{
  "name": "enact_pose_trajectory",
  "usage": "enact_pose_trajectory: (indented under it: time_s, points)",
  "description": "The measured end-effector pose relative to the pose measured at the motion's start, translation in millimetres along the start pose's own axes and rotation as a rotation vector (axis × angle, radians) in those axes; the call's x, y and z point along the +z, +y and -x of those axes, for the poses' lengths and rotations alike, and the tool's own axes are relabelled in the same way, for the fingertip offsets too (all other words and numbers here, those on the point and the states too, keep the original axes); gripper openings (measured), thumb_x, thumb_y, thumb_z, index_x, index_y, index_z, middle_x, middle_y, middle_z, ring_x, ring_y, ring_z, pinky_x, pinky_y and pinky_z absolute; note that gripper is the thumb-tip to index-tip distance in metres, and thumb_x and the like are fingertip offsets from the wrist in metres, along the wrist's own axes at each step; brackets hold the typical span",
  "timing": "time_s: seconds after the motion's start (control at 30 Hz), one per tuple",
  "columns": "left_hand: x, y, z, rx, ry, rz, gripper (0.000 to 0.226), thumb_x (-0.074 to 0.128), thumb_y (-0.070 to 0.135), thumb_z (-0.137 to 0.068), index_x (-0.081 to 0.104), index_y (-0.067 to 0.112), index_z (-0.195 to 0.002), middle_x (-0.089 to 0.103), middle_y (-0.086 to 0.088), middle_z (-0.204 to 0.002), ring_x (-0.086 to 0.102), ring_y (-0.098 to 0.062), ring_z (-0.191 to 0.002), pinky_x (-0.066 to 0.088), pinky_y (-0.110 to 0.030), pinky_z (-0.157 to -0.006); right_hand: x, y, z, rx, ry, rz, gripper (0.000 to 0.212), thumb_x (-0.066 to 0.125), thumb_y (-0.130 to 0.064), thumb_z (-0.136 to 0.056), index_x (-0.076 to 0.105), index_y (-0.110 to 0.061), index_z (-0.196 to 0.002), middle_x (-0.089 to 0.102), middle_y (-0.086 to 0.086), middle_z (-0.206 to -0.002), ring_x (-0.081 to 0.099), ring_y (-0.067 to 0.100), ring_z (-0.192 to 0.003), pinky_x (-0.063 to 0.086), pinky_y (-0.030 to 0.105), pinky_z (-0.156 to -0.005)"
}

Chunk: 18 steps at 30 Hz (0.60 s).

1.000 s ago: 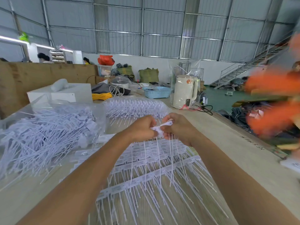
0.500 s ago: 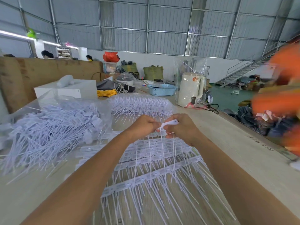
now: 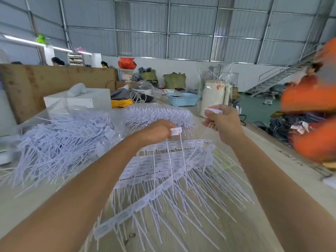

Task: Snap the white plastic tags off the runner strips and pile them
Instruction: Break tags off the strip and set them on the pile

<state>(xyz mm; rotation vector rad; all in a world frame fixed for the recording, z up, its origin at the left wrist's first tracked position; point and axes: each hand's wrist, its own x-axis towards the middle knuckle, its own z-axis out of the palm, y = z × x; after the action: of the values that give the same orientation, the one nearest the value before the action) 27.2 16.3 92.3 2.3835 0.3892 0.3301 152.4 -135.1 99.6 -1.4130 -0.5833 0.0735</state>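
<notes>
Nearest us, at six o'clock on the bench (image 3: 254, 179), lie the runner strips (image 3: 145, 199): flat white rails of small printed labels, each with a long thin tail fanned toward us like comb teeth, on what looks like clear film. We judge they are spread flat so the next strip is easy to lift. Just above them, at centre, our left hand (image 3: 156, 131) has its grip pinched on a short piece of strip (image 3: 176, 131), whose tails hang straight down, stiff yet springy. Toward one o'clock our right hand (image 3: 224, 122) is raised and held apart from the left, its grip closed on a separated tag (image 3: 214, 111), whose tail trails below the fist; we take this as a snap just made, with the tag ready for piling. Over at nine o'clock sits the loose pile of tags (image 3: 60, 140), a bristly heap on crinkled clear plastic. Farther off, at twelve o'clock, another bagged batch of strips (image 3: 158, 115) waits, with a blue basket (image 3: 182, 100) and a cream kettle (image 3: 214, 97) beyond.
</notes>
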Motion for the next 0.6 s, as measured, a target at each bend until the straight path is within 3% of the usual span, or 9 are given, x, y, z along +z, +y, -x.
enact_pose_trajectory:
  time_s: [0.1, 0.17, 0.23, 0.3, 0.37, 0.43, 0.5, 0.6]
  points:
    - [0.1, 3.0, -0.3, 0.051, -0.017, -0.092, 0.024, 0.048, 0.002, -0.092, 0.061, 0.022, -0.092, 0.052, 0.004, -0.076, 0.045, -0.012, -0.061, 0.031, -0.024, -0.052, 0.3, -19.1, 3.7, -0.038, -0.150, 0.052, 0.011, 0.064, 0.003, -0.084, 0.060, -0.005, -0.078, 0.056, 0.011, -0.067, 0.058, 0.011, -0.047, 0.052, 0.020, -0.047]
    - [1.7, 6.5, 0.1, 0.104, -0.020, -0.150, 0.021, 0.048, 0.004, -0.093, 0.062, 0.018, -0.099, 0.053, 0.004, -0.076, 0.048, -0.014, -0.066, 0.034, -0.024, -0.054, -0.3, -22.5, 8.9, -0.059, -0.272, 0.168, 0.013, 0.066, 0.004, -0.083, 0.061, -0.006, -0.076, 0.057, 0.011, -0.070, 0.061, 0.016, -0.058, 0.059, 0.028, -0.058]
    - [3.7, 11.0, 0.7, 0.145, 0.003, -0.158, 0.018, 0.052, 0.005, -0.093, 0.063, 0.012, -0.104, 0.059, -0.003, -0.088, 0.054, -0.020, -0.081, 0.040, -0.025, -0.064, 2.8, -18.0, 17.3, -0.058, -0.381, 0.324, 0.012, 0.067, 0.001, -0.083, 0.064, -0.009, -0.076, 0.061, 0.011, -0.077, 0.061, 0.025, -0.073, 0.057, 0.042, -0.075]
    - [6.1, 13.9, 0.6, 0.166, 0.036, -0.144, 0.022, 0.057, 0.007, -0.091, 0.060, 0.011, -0.112, 0.060, -0.007, -0.107, 0.056, -0.021, -0.100, 0.045, -0.027, -0.081, 8.5, -12.3, 23.5, -0.039, -0.406, 0.351, 0.011, 0.067, -0.002, -0.084, 0.065, -0.010, -0.078, 0.061, 0.009, -0.081, 0.059, 0.027, -0.079, 0.053, 0.048, -0.082]
    - [8.5, 15.8, 2.4, 0.190, 0.078, -0.115, 0.024, 0.059, 0.009, -0.090, 0.055, 0.014, -0.113, 0.059, -0.006, -0.108, 0.056, -0.020, -0.102, 0.044, -0.026, -0.079, 13.8, -9.3, 25.1, -0.050, -0.413, 0.352, 0.009, 0.067, -0.004, -0.084, 0.065, -0.010, -0.080, 0.060, 0.007, -0.079, 0.058, 0.023, -0.075, 0.055, 0.042, -0.075]
    - [10.4, 18.2, 3.4, 0.221, 0.126, -0.070, 0.025, 0.060, 0.010, -0.089, 0.051, 0.014, -0.112, 0.058, -0.004, -0.101, 0.056, -0.020, -0.094, 0.041, -0.025, -0.068, 17.9, -9.8, 25.7, -0.101, -0.431, 0.411, 0.004, 0.067, -0.006, -0.084, 0.065, -0.008, -0.082, 0.059, 0.004, -0.075, 0.057, 0.014, -0.066, 0.051, 0.028, -0.062]
    - [10.1, 20.1, 1.9, 0.250, 0.161, -0.059, 0.031, 0.063, 0.010, -0.088, 0.047, 0.015, -0.114, 0.059, -0.004, -0.100, 0.056, -0.019, -0.090, 0.041, -0.025, -0.068, 21.8, -11.6, 25.5, -0.128, -0.430, 0.420, 0.005, 0.067, -0.004, -0.084, 0.064, -0.007, -0.080, 0.061, 0.004, -0.073, 0.060, 0.005, -0.059, 0.049, 0.017, -0.055]
    - [5.4, 18.9, 0.5, 0.246, 0.237, -0.038, 0.041, 0.067, 0.008, -0.084, 0.045, 0.018, -0.118, 0.055, -0.002, -0.102, 0.053, -0.018, -0.086, 0.044, -0.029, -0.075, 25.4, -11.4, 23.4, -0.097, -0.445, 0.360, 0.012, 0.064, 0.001, -0.085, 0.061, -0.008, -0.078, 0.065, 0.011, -0.076, 0.066, 0.017, -0.064, 0.056, 0.028, -0.064]
